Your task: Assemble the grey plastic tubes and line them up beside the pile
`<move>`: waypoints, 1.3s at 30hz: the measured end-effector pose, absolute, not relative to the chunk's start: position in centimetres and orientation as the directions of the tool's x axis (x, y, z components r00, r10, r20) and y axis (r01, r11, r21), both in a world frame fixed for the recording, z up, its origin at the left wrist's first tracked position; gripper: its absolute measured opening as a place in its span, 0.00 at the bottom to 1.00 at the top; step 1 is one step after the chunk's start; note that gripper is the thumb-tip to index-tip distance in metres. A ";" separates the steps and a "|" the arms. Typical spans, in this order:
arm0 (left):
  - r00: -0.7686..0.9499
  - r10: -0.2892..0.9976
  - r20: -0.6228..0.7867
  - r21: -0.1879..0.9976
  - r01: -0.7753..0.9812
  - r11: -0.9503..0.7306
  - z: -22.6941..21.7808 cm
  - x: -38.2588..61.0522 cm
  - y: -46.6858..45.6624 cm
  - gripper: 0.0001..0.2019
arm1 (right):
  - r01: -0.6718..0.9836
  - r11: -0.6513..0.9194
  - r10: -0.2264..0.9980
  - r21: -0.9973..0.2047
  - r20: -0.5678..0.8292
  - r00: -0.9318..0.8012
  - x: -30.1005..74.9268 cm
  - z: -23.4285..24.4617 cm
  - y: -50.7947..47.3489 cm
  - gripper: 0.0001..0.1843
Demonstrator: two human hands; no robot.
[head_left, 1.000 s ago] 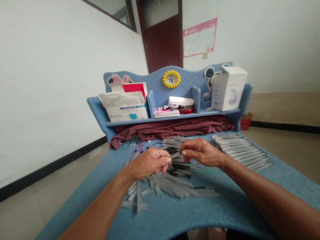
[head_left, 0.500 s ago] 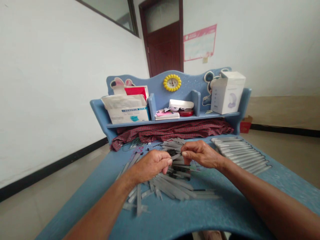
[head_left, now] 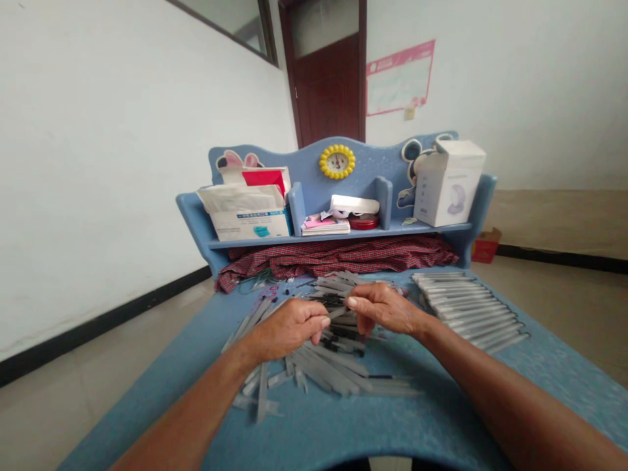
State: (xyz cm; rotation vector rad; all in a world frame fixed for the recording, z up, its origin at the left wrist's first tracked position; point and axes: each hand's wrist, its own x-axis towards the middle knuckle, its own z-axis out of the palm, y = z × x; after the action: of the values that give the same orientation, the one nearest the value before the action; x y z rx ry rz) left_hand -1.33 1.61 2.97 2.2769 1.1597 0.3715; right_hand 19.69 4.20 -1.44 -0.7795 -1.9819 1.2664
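Over a heap of translucent grey pen tubes (head_left: 328, 366) on the blue desk, both my hands work close together. My left hand (head_left: 293, 325) is closed, with thumb and fingers pinching one end of a slim translucent pen tube (head_left: 337, 313). At its other end, my right hand (head_left: 385, 309) pinches with thumb and forefinger; its fingertips partly hide that end. Small black pen parts (head_left: 343, 343) lie among the tubes below. To the right, several pens (head_left: 471, 311) with dark ends lie side by side in a row.
Behind the heap, a red checked cloth (head_left: 338, 255) lies bunched under the shelf (head_left: 392, 230). On the shelf stand a mask box (head_left: 250, 216), a white box (head_left: 449, 183) and a red round tin (head_left: 364, 223). A yellow flower-shaped clock (head_left: 337, 162) is on the backboard.
Both hands have shifted slightly left in the picture, with the tube still between them. The view has moved a little. The heap and the row of pens look unchanged.
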 end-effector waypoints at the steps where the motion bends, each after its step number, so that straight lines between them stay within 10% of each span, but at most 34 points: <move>1: 0.582 0.813 -0.002 0.591 0.657 -0.469 3.0 -1.3 1.6 0.15 | 0.101 0.345 0.768 -0.933 0.218 -0.603 19.7 -1.4 4.2 0.19; 39: 0.597 0.802 0.010 0.582 0.649 -0.491 2.5 -1.3 1.5 0.12 | 0.324 0.402 0.812 -0.857 0.169 -0.559 19.4 -1.4 3.4 0.26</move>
State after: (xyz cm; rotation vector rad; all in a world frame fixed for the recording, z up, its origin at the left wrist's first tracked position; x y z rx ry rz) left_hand -1.32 1.49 2.47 2.2944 1.1472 0.3807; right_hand 19.35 3.37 -1.42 -0.9645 -2.0787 1.0871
